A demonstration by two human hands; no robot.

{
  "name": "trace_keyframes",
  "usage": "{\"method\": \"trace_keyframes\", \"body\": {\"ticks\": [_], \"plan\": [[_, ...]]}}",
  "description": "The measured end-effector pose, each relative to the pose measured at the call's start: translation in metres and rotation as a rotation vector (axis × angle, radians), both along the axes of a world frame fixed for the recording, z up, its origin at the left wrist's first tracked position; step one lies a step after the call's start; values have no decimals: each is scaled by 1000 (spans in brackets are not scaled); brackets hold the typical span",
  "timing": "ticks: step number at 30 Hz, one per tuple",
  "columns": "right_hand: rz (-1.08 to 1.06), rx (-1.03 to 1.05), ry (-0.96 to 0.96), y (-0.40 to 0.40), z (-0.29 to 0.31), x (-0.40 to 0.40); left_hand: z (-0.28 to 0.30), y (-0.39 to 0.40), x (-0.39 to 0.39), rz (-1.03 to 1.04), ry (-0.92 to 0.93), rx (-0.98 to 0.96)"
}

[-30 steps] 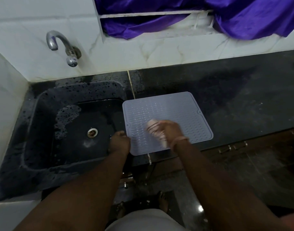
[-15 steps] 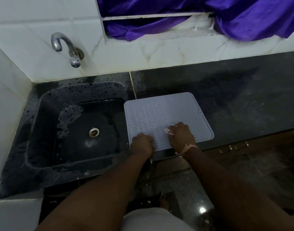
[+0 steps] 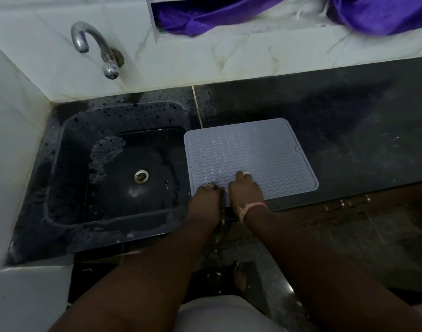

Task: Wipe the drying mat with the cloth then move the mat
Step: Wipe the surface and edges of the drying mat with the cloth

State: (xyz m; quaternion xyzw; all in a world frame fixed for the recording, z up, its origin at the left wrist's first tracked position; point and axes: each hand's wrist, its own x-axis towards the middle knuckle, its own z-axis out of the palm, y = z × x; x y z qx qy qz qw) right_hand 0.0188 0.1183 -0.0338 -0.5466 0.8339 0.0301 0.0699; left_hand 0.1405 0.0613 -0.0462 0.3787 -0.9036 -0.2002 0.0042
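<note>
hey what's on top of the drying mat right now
Both hands rest on the grey drying mat at its near edge: left hand, right hand. Any cloth beneath the right hand is hidden.

head view | worn camera, looks steeply down and forward | near countertop (image 3: 348, 130) | single view

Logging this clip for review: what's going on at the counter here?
A person stands at a dark counter beside a wet sink. Both hands are on the near edge of a grey drying mat: the left hand by its near-left corner, the right hand just beside it. A sliver of pale cloth shows at the right fingertips. The mat lies flat by the sink, not yet moved.
</note>
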Motion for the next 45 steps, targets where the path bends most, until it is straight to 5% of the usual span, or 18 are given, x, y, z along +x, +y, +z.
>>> {"method": "trace_keyframes", "body": {"ticks": [6,10,15,18,22,25,28,32,36,39,41,43,45], "plan": [[-48,122,-246,-20,18,-9,5,-5,4,17,45,35],[-302,261,-784,-36,49,-53,7,-9,5,64,94,172],[-836,-178,-1575,-9,61,-112,8,-20,4,352,297,473],[-857,-238,-1389,2,55,-113,11,-23,4,436,318,470],[-858,-359,-1613,13,39,-87,15,-18,3,536,441,519],[-876,-436,-1735,19,24,-71,24,-14,-10,620,581,1010],[-854,-483,-1680,21,7,-60,33,-10,-27,612,632,1475],[-717,-464,-1331,19,8,-60,37,-7,-44,615,718,1375],[-502,-411,-1270,19,22,-69,46,-6,-64,637,784,1399],[-497,-347,-860,16,22,-92,54,-8,-72,598,805,1434],[-597,-367,-589,16,21,-105,50,-16,-64,623,683,1111],[-661,-400,-501,16,19,-99,38,-25,-42,690,498,587],[-586,-367,-414,15,14,-74,24,-32,-14,771,329,265]]}}
